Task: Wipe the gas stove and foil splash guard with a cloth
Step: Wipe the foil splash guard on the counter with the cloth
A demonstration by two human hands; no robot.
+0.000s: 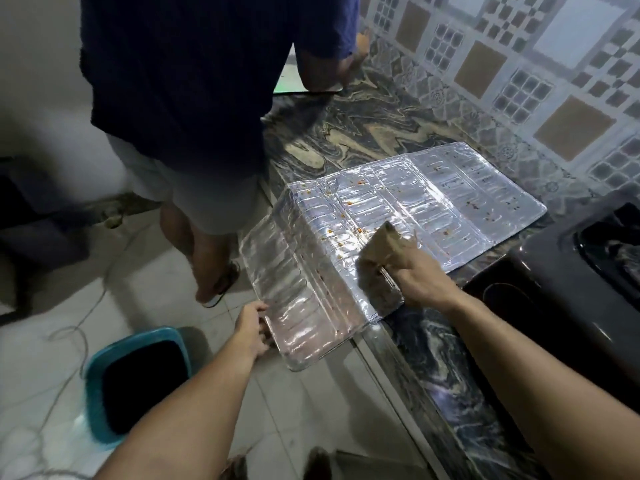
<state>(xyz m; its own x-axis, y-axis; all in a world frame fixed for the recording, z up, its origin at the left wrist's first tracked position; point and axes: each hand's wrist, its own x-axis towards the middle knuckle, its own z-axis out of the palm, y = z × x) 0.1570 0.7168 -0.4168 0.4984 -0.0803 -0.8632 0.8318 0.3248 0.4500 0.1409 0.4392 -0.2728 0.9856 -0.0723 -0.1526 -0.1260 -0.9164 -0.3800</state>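
left hand nearest, fingers curled over foil guard lower edge, holding overhanging flap off counter. right hand grips brown cloth, pressed on guard at fold. rest of guard flat on counter, orange spatter on it. black stove just right. teal bin on floor. second person beyond.

We lose the gas stove past the frame's right edge, right of our right grip, whose fingers the cloth hides.
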